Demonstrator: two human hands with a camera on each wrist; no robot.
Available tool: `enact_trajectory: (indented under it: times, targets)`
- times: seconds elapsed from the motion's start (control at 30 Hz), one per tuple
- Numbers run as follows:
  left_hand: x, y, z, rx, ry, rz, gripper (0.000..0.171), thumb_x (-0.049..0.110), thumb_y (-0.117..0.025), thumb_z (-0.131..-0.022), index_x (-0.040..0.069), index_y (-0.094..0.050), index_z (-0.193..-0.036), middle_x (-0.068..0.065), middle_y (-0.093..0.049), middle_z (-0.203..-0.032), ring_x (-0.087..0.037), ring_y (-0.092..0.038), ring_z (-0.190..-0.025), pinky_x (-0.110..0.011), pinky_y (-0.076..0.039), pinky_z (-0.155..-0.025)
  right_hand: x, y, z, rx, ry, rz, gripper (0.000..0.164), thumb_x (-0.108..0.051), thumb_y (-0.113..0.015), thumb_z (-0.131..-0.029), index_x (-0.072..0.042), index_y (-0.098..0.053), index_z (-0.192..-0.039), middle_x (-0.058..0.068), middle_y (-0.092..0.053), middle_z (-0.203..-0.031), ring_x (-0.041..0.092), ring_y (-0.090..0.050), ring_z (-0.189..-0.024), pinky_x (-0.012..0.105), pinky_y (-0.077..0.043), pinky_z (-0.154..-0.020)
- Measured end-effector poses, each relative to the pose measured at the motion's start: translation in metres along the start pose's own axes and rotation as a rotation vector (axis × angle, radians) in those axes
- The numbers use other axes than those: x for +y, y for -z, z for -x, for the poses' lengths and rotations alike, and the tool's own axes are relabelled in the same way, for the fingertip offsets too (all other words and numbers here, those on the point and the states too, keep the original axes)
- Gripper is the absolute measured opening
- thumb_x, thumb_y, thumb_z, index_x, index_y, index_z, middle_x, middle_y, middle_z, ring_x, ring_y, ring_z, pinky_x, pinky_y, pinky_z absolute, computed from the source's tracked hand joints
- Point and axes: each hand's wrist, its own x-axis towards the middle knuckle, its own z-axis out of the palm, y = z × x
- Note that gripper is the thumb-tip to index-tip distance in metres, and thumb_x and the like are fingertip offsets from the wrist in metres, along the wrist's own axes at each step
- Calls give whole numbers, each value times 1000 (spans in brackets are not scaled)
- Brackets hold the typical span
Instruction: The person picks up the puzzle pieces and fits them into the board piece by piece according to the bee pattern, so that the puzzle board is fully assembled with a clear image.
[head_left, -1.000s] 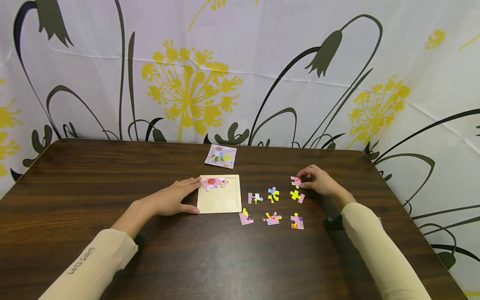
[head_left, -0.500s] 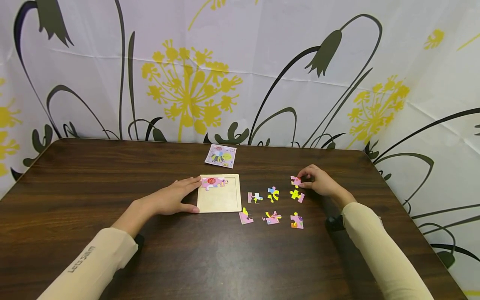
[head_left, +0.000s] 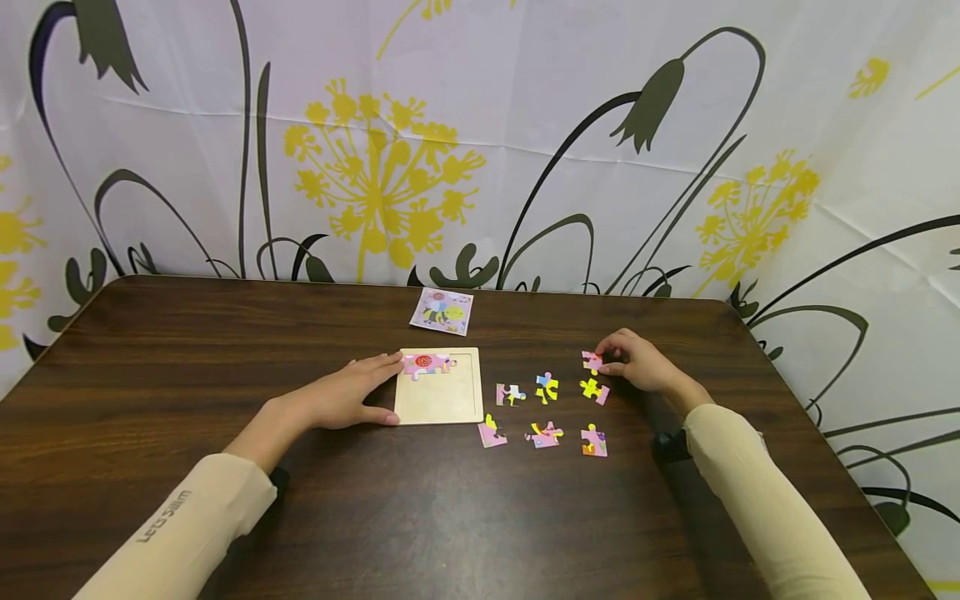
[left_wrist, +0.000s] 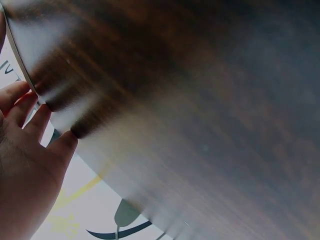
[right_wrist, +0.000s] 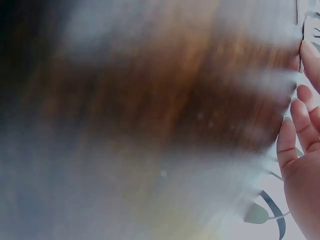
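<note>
Pink piece in its pinch, toward the tabletop far right corner, the right hand could jar the adjacent yellow piece by dragging low; the left hand, fingers extended, touches the tray.

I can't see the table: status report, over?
Left hand on wooden tray. Right hand pinching pink puzzle piece. Other loose pieces lie between right hand and tray.

The table is finished in smooth, glossy, dark wood grain. The tray is made of pale, matt wood. Behind the tray, creased cloth is hung as a backdrop. Right of the tray, puzzle pieces are printed, perhaps on wood.
</note>
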Motion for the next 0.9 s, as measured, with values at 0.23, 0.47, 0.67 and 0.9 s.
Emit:
enact_trajectory:
  times: [0.23,0.47,0.67,0.9]
  targets:
    - [-1,0,-2,7,-15,-2,81,39,-65,-82,-5,-29,-140,-22,-21,-147,-39,-17,-134,-55,-12,-106,-1,3,-1,-18,-27,16,19,-4,-70,-79,0,-61,-95,12,-52,-96,25,-47,-85,37,-39,-74]
    - [-1,-1,-1,8,-15,8,81,39,-65,-82,-5,-29,-140,-22,-21,-147,-40,-17,-134,-56,-11,-105,-3,7,-1,-48,-46,32,20,-6,-69,-80,-1,-60,-97,12,-54,-96,25,-48,-85,39,-40,-76]
    - [-1,0,0,1,-2,9,81,38,-66,-82,-4,-28,-140,-21,-20,-147,-40,-16,-134,-56,-11,-105,-7,11,-1,-80,-71,23,20,-6,-66,-83,0,-58,-100,11,-58,-97,25,-52,-87,45,-43,-82]
    - [0,1,1,-2,0,7,81,39,-65,-82,-5,-28,-140,-22,-20,-147,-39,-16,-134,-56,-11,-105,-12,14,-2,-90,-64,17,20,-6,-66,-83,-1,-57,-100,11,-59,-95,26,-53,-88,45,-43,-82]
